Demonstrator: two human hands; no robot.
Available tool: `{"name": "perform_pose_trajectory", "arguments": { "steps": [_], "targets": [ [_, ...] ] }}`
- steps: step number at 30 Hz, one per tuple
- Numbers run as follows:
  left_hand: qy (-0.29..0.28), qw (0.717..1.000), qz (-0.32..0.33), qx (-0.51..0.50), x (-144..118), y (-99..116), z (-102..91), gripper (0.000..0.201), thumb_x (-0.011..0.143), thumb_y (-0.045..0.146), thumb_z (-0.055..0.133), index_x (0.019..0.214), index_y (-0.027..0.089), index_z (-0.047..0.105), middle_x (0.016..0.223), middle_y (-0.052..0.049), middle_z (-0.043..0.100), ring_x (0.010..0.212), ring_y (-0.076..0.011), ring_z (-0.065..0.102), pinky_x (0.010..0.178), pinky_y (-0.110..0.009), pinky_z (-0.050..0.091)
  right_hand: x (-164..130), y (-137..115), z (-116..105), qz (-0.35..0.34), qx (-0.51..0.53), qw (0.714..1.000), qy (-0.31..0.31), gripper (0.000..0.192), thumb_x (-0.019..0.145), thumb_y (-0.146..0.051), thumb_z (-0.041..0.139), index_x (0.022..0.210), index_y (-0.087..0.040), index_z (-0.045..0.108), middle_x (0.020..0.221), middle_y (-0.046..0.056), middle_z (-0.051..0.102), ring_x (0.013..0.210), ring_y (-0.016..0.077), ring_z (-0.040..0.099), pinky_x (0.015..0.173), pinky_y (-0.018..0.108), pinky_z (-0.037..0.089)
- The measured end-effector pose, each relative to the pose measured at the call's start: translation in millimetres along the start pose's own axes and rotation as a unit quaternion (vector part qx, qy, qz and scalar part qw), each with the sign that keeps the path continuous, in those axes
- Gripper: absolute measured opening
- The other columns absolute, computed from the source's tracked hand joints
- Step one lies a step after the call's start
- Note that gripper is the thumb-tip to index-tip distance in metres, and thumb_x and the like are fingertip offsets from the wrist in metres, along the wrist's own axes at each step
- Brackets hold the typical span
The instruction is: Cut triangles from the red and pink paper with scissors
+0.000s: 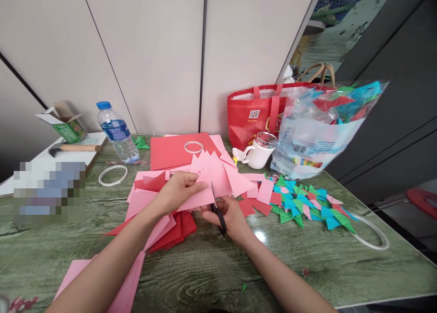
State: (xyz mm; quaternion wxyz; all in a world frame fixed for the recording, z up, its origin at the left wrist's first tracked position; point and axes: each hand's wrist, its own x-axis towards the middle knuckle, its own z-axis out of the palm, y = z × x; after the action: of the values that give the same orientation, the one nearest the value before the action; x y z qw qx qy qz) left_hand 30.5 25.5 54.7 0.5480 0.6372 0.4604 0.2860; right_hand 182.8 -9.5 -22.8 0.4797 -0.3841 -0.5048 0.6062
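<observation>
Between thumb and fingers, my left hand [180,190] pinches a pink paper sheet [196,201] above the table. My right hand [232,217] grips black-handled scissors [218,215], whose blades point up at the sheet's right part. Behind the blades lie pink paper pieces [218,176] with pointed edges. Under my left wrist are stacked pink sheets [141,204] and folded red paper [177,233]. More pink sheets [128,281] lie beneath my left forearm. Small pink and red rectangles [264,192] rest to the right of the scissors.
Folded green and blue paper triangles [300,204] cover the right side. Behind stand a white mug [257,156], a red bag [242,117] and a plastic bag [303,144]. On the left are a water bottle [119,133], a tape roll [113,175] and a hammer [75,148].
</observation>
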Motion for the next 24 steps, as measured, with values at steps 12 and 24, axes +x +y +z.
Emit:
{"name": "perform_pose_trajectory", "arguments": {
  "steps": [12, 24],
  "targets": [
    [0.004, 1.000, 0.004, 0.004, 0.0, 0.9, -1.8, 0.026, 0.073, 0.034, 0.059, 0.060, 0.013, 0.053, 0.052, 0.000, 0.061, 0.044, -0.0111, 0.058, 0.040, -0.019, 0.042, -0.4, 1.7, -1.0, 0.011, -0.042, 0.999, 0.013, 0.034, 0.061, -0.032, 0.073, 0.082, -0.015, 0.054, 0.062, -0.001, 0.060, 0.050, 0.0092, 0.049, 0.046, 0.020, 0.036],
    [-0.013, 1.000, 0.001, 0.002, 0.4, -0.1, -2.2, 0.027, 0.074, 0.037, 0.057, 0.062, 0.014, 0.049, 0.053, 0.000, 0.057, 0.045, -0.0109, 0.055, 0.042, -0.020, 0.040, -0.4, -0.9, 2.8, 0.052, -0.039, 0.997, 0.045, 0.040, 0.055, -0.039, 0.075, 0.077, -0.015, 0.050, 0.049, -0.003, 0.058, 0.038, 0.0092, 0.047, 0.039, 0.020, 0.035]
  ]
}}
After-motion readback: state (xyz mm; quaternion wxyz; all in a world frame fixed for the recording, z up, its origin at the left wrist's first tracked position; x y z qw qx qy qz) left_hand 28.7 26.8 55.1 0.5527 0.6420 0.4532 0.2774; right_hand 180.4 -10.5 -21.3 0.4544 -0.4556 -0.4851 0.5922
